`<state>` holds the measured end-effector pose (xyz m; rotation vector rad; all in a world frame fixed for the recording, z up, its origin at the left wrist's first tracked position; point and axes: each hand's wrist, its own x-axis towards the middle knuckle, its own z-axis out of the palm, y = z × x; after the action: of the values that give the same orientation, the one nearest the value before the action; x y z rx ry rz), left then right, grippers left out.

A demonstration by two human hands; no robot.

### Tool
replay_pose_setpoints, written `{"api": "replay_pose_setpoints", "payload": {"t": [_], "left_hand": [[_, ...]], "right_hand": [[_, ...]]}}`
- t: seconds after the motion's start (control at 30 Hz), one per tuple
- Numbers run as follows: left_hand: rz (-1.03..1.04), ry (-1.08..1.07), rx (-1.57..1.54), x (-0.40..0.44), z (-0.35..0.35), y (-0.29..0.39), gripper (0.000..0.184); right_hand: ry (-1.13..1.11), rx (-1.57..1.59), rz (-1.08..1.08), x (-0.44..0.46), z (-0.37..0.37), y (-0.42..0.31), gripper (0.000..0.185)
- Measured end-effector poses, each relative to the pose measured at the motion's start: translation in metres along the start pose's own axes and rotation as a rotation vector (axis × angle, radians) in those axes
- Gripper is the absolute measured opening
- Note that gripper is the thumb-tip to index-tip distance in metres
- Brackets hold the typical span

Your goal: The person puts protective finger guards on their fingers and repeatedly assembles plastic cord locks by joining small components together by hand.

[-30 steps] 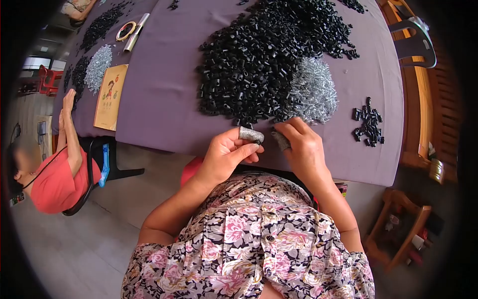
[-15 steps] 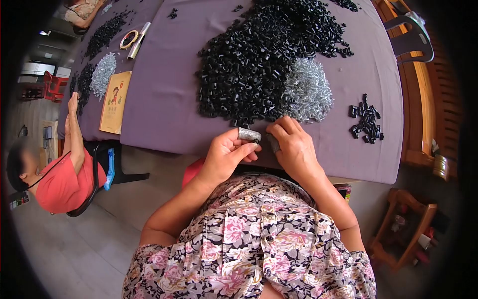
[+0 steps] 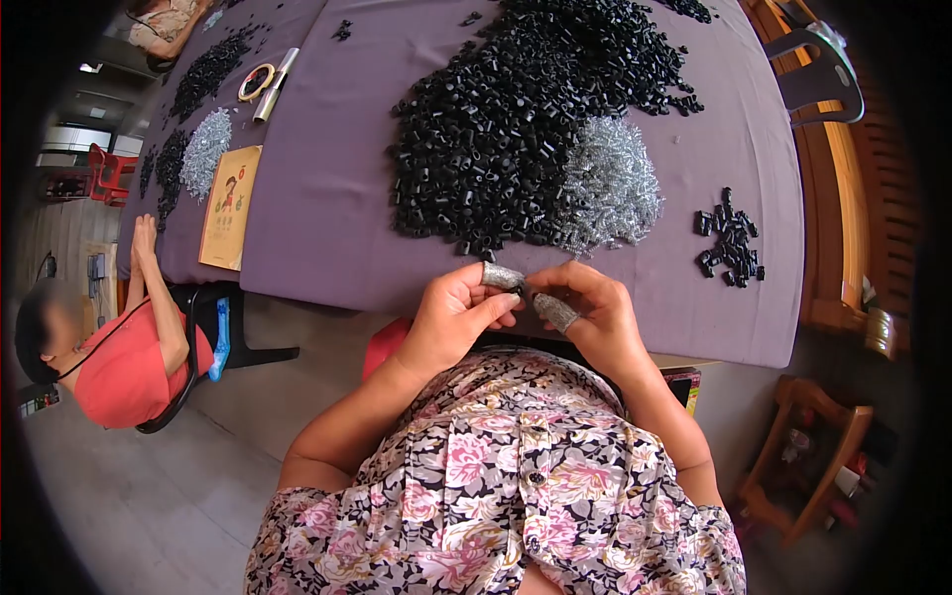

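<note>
My left hand (image 3: 461, 312), its index finger wrapped in grey tape, pinches a small black piece (image 3: 518, 291) between thumb and forefinger. My right hand (image 3: 590, 312) has grey tape round its thumb, and its closed fingertips meet the left ones at that piece; whatever else they hold is too small to make out. Just beyond both hands lies a large pile of black plastic pieces (image 3: 486, 149). Against the pile's right side is a heap of small silvery metal parts (image 3: 615, 183). A smaller group of black pieces (image 3: 730, 238) lies farther right on the purple cloth.
On the left table are a yellow booklet (image 3: 230, 208), a tape roll (image 3: 257, 82), a shiny tube (image 3: 277, 85) and another silvery heap (image 3: 206, 152). A seated person in red (image 3: 134, 362) is at the left. A grey chair (image 3: 818, 79) stands at the right.
My right hand has drawn back from the edge of the piles, turned its taped thumb into view, and brought its fingertips to my left hand. My left hand has barely moved.
</note>
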<state>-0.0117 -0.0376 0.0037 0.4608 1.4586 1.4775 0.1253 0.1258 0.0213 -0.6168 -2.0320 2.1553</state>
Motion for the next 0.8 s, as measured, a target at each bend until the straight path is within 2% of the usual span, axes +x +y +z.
{"api": "replay_pose_setpoints", "payload": {"t": [0.17, 0.27, 0.37, 0.47, 0.67, 0.77, 0.8], "left_hand": [[-0.005, 0.004, -0.007, -0.002, 0.001, 0.002, 0.018], [-0.012, 0.008, -0.02, -0.002, -0.001, 0.001, 0.018], [-0.017, 0.003, -0.022, -0.002, -0.001, 0.001, 0.018], [0.0, -0.006, -0.03, -0.001, 0.001, 0.001, 0.018], [0.02, -0.014, -0.026, -0.002, 0.003, -0.002, 0.017], [0.016, -0.011, -0.001, -0.002, 0.006, -0.001, 0.016], [0.018, -0.015, 0.003, -0.002, 0.006, -0.001, 0.016]], "right_hand": [[-0.033, -0.031, -0.022, 0.0, -0.002, -0.003, 0.027], [-0.05, 0.099, 0.145, -0.001, -0.001, -0.003, 0.023], [-0.038, 0.133, 0.12, -0.002, -0.002, 0.0, 0.018], [0.021, 0.023, -0.151, 0.001, -0.001, 0.009, 0.014], [0.001, 0.05, -0.019, -0.002, -0.005, 0.013, 0.011], [-0.058, 0.173, 0.151, -0.004, -0.006, 0.008, 0.013], [-0.05, 0.173, 0.149, -0.004, -0.006, 0.006, 0.014]]}}
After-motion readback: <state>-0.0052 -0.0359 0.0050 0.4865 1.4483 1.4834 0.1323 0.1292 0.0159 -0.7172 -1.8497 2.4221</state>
